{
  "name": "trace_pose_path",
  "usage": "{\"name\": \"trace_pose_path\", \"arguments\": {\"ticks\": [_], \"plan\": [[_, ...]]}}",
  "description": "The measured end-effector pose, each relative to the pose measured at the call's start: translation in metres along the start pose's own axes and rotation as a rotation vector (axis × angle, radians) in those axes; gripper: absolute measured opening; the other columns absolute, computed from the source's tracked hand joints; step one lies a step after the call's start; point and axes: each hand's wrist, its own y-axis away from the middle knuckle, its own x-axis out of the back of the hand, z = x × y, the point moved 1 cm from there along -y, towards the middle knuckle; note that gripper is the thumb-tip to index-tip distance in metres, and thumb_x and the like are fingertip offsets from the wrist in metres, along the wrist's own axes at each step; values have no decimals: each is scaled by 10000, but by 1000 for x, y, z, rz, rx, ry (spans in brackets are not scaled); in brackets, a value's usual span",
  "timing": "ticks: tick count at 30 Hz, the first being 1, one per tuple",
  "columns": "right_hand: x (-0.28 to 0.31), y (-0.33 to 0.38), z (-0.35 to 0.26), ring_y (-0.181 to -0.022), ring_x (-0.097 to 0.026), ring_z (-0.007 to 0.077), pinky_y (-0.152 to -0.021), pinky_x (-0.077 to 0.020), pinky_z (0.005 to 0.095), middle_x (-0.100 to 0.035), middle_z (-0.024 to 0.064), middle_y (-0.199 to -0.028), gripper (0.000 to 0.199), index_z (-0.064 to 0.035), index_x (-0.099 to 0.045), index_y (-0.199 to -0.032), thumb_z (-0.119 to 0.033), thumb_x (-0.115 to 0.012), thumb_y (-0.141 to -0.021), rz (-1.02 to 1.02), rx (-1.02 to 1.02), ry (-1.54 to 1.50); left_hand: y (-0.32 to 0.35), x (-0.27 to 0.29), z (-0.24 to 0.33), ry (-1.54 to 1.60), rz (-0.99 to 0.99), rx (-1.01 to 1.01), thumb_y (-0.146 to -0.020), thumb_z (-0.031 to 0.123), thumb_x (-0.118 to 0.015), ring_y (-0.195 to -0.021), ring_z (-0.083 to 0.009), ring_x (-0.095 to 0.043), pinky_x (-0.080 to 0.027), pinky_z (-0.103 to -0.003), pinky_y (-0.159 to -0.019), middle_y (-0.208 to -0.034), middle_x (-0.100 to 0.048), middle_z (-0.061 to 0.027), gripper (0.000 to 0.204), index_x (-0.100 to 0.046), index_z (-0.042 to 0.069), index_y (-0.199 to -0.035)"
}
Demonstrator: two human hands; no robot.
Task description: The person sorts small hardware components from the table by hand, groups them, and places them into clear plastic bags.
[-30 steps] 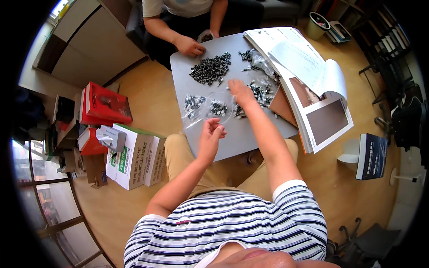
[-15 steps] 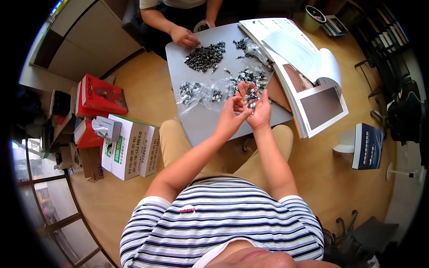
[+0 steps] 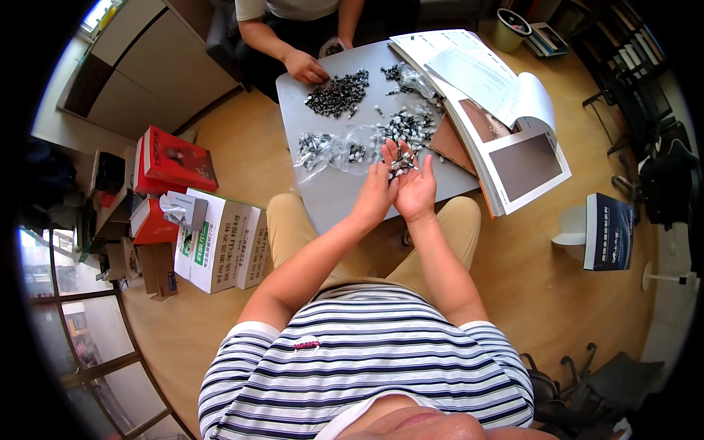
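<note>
My right hand (image 3: pixel 418 196) lies palm up over the table's near edge, cupped under a small heap of silver-and-white fittings (image 3: pixel 402 166). Against it, my left hand (image 3: pixel 376 194) has its fingers drawn together at the heap's side; what they grip, if anything, is hidden. Just beyond is a loose pile of similar fittings (image 3: pixel 411 126) on the grey table (image 3: pixel 323 194). To its left lie clear plastic bags (image 3: pixel 317 150) with more of them. Farther back spreads a heap of small black parts (image 3: pixel 337 95).
Another person's hand (image 3: pixel 306 67) touches the black heap's far-left edge. An open, large sample book (image 3: pixel 506 147) covers the table's right side. Another clear bag (image 3: pixel 416 81) lies by it. White boxes (image 3: pixel 220 249) and red boxes (image 3: pixel 176 161) stand on the floor at left.
Both my hands have shifted a little to the left together. My left fingers have moved from over the right palm to its side. The heap still rests in my right hand.
</note>
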Motion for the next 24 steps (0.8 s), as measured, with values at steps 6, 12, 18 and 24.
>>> {"name": "trace_pose_path", "arguments": {"ticks": [6,12,18,24], "plan": [[-12,5,1,-1423,-348,328,-1181,-245,521,-417,196,-1495,640,-12,-412,-1424,-511,-346,-1030,-2,-40,-75,13,14,-23,232,76,-91,-976,177,-549,-810,-368,-569,-455,-444,-700,-929,-544,-227,272,-446,-6,-1150],[-16,5,3,-1432,-335,323,-1188,-229,528,-411,192,-1500,654,-14,-405,-1431,-523,-346,-1025,28,-72,-73,18,30,-12,615,20,198,-1047,213,-460,-520,-37,-384,-318,-230,-460,-627,-408,53,151,-472,67,-1084],[-19,4,16,-1414,-363,323,-1187,-241,513,-440,189,-1479,692,-8,-421,-1419,-564,-339,-1014,63,-112,-77,11,46,-3,671,-31,216,-1046,239,-459,-523,-39,-372,-313,-222,-462,-630,-373,56,166,-462,78,-1087],[-1,-18,20,-1398,-359,317,-1162,-284,473,-421,193,-1481,734,34,-394,-1410,-580,-325,-1015,229,-137,126,14,60,-12,1150,25,441,-1025,218,-464,-558,-58,-384,-297,-208,-480,-716,-378,42,114,-479,105,-1014]]}}
